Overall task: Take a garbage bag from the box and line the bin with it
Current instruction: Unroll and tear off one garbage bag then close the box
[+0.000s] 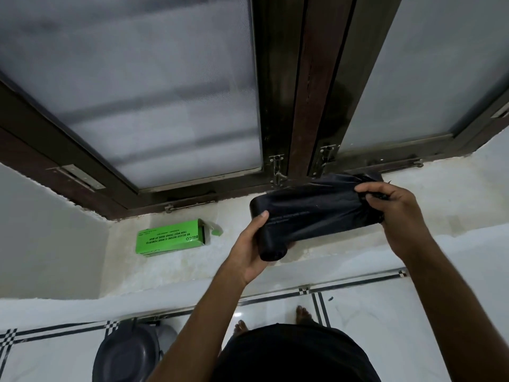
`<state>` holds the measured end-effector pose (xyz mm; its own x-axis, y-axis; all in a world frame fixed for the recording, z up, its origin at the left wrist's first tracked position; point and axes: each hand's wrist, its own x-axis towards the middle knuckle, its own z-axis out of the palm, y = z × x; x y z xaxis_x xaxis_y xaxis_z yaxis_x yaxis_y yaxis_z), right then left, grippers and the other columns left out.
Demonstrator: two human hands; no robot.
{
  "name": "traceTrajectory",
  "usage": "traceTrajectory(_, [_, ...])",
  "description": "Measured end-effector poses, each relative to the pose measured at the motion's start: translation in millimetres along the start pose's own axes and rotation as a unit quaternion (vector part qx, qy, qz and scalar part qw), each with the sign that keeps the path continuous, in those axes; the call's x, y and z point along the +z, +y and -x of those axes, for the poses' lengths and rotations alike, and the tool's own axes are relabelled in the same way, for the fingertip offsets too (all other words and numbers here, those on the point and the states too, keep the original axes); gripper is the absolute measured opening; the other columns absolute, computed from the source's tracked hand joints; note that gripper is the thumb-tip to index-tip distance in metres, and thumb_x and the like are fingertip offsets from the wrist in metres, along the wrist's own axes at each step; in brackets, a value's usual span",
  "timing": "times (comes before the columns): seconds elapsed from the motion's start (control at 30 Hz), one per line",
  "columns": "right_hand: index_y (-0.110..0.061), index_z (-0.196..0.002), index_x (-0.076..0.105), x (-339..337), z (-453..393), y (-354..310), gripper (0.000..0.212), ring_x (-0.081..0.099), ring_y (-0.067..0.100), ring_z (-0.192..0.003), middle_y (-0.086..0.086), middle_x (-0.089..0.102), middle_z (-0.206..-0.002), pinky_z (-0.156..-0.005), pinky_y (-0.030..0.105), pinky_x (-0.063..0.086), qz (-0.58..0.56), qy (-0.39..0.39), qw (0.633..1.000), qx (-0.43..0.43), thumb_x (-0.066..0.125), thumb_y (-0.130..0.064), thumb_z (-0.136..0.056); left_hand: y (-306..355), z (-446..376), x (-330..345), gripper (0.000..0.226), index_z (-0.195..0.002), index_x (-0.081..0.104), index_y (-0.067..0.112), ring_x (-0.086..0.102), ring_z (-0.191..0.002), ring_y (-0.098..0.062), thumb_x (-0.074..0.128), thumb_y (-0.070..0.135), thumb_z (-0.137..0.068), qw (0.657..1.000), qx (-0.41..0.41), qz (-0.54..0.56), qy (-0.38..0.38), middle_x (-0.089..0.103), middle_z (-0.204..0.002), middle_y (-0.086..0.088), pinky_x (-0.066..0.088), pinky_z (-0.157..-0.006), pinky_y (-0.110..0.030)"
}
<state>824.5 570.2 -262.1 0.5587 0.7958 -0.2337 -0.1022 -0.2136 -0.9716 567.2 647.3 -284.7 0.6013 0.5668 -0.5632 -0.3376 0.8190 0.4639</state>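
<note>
The box lies on its side on the window ledge, off to the left, near the corner. The window stands right behind the ledge. To the right of the box, held up over the ledge, is the roll of bags. The left hand grips the roll's near, left end, and the right hand pinches its right end (that end is bunched up). Down on the floor, below the ledge and to the left of the person's feet, sits the bin, almost under the box.
</note>
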Motion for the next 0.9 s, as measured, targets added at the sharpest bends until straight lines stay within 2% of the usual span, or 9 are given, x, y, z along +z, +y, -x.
traceTrajectory(0.13, [-0.016, -0.091, 0.071, -19, -8, 6, 0.035, 0.063, 0.025, -0.098, 0.007, 0.068, -0.106, -0.074, 0.027, 0.053, -0.013, 0.034, 0.999, 0.01, 0.046, 0.008, -0.094, -2, -1, -5, 0.05, -0.124, 0.063, 0.016, 0.065, -0.106, -0.032, 0.072, 0.031, -0.078, 0.999, 0.016, -0.014, 0.025, 0.069, -0.12, -0.014, 0.056, -0.084, -0.048])
traceTrajectory(0.23, [-0.018, -0.092, 0.072, -33, -17, 14, 0.038, 0.06, 0.027, -0.1, 0.013, 0.066, -0.111, -0.075, 0.032, 0.05, 0.026, 0.057, 0.998, 0.005, 0.045, 0.008, -0.094, -1, 1, -3, 0.052, -0.128, 0.061, 0.015, 0.066, -0.101, -0.031, 0.065, 0.035, -0.08, 1.0, 0.01, -0.017, 0.013, 0.07, -0.116, -0.013, 0.058, -0.072, -0.042])
traceTrajectory(0.43, [-0.021, -0.095, 0.073, -53, -35, 29, 0.045, 0.063, 0.034, -0.101, 0.012, 0.069, -0.105, -0.089, 0.048, 0.053, 0.134, 0.174, 0.975, -0.019, 0.042, 0.011, -0.086, -3, 0, 7, 0.042, -0.119, 0.063, 0.018, 0.068, -0.097, -0.029, 0.067, 0.031, -0.079, 0.998, 0.01, -0.052, 0.04, 0.076, -0.101, -0.009, 0.056, -0.076, -0.042])
traceTrajectory(0.5, [-0.027, -0.093, 0.074, -55, -36, 27, 0.043, 0.063, 0.036, -0.102, 0.01, 0.071, -0.106, -0.089, 0.046, 0.052, 0.226, 0.205, 0.952, -0.023, 0.044, 0.002, -0.081, -2, -3, 8, 0.034, -0.119, 0.062, 0.019, 0.067, -0.094, -0.028, 0.065, 0.029, -0.086, 0.994, 0.007, -0.089, 0.063, 0.075, -0.103, -0.008, 0.056, -0.067, -0.037])
traceTrajectory(0.57, [-0.022, -0.099, 0.073, -46, -28, 19, 0.03, 0.059, 0.033, -0.109, 0.009, 0.068, -0.116, -0.092, 0.043, 0.048, 0.373, 0.241, 0.895, -0.04, 0.052, -0.007, -0.082, -4, -6, 12, 0.024, -0.114, 0.062, 0.021, 0.068, -0.088, -0.025, 0.063, 0.027, -0.09, 0.989, 0.014, -0.126, 0.082, 0.074, -0.1, -0.007, 0.056, -0.06, -0.033])
traceTrajectory(0.63, [-0.018, -0.104, 0.07, -26, -17, 12, 0.026, 0.051, 0.03, -0.119, 0.01, 0.06, -0.123, -0.097, 0.042, 0.043, 0.437, 0.273, 0.846, -0.137, 0.059, -0.009, -0.083, -7, -8, 18, 0.019, -0.111, 0.062, 0.021, 0.069, -0.085, -0.023, 0.064, 0.023, -0.091, 0.985, 0.029, -0.142, 0.088, 0.075, -0.097, -0.005, 0.057, -0.06, -0.033])
traceTrajectory(0.73, [-0.021, -0.12, 0.06, 23, 4, 3, 0.03, 0.05, 0.017, -0.122, 0.0, 0.057, -0.128, -0.103, 0.037, 0.044, 0.352, 0.118, 0.896, -0.243, 0.056, -0.016, -0.091, -9, -11, 28, 0.027, -0.117, 0.062, 0.019, 0.071, -0.088, -0.022, 0.066, 0.019, -0.09, 0.982, 0.045, -0.163, 0.084, 0.076, -0.101, -0.005, 0.06, -0.068, -0.036])
traceTrajectory(0.83, [-0.039, -0.141, 0.041, 61, 12, 4, 0.044, 0.049, -0.002, -0.123, -0.013, 0.057, -0.133, -0.101, 0.021, 0.042, 0.241, -0.143, 0.948, -0.148, 0.053, -0.035, -0.098, -10, -13, 38, 0.032, -0.122, 0.062, 0.018, 0.073, -0.086, -0.02, 0.066, 0.021, -0.091, 0.98, 0.043, -0.182, 0.063, 0.076, -0.103, -0.005, 0.059, -0.065, -0.035])
traceTrajectory(0.9, [-0.044, -0.137, 0.045, 69, 5, 14, 0.039, 0.057, -0.002, -0.116, -0.01, 0.064, -0.122, -0.096, 0.024, 0.048, 0.192, -0.212, 0.954, -0.092, 0.05, -0.044, -0.098, -11, -13, 42, 0.03, -0.12, 0.063, 0.018, 0.072, -0.086, -0.021, 0.066, 0.021, -0.09, 0.981, 0.039, -0.183, 0.056, 0.075, -0.101, -0.006, 0.059, -0.066, -0.035])
